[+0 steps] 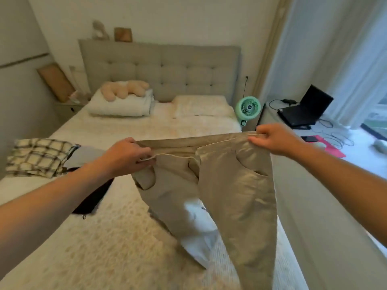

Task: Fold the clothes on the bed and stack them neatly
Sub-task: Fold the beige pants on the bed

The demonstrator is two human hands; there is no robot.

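Where the bed (117, 237) meets the left edge of the view, a checked garment (35, 156) lies crumpled on the pale cover, with a grey piece (88, 154) and a black garment (94, 197) just beside it toward the near side. Further right, the left hand (127, 156) pinches the left end of the waistband of a pair of beige trousers (226, 185), fingers curled round the cloth. The trousers hang in the air above the middle of the bed, waistband stretched level between both hands, legs drooping toward the near right. A white garment (199, 233) lies on the cover under the legs. The right hand (272, 139) grips the other end of the waistband, thumb and fingers closed on it. At the far end sit two pillows and a plush toy (123, 90) against a tufted headboard (161, 68). Right of the bed stand a green fan (248, 107) and an open laptop (303, 109).
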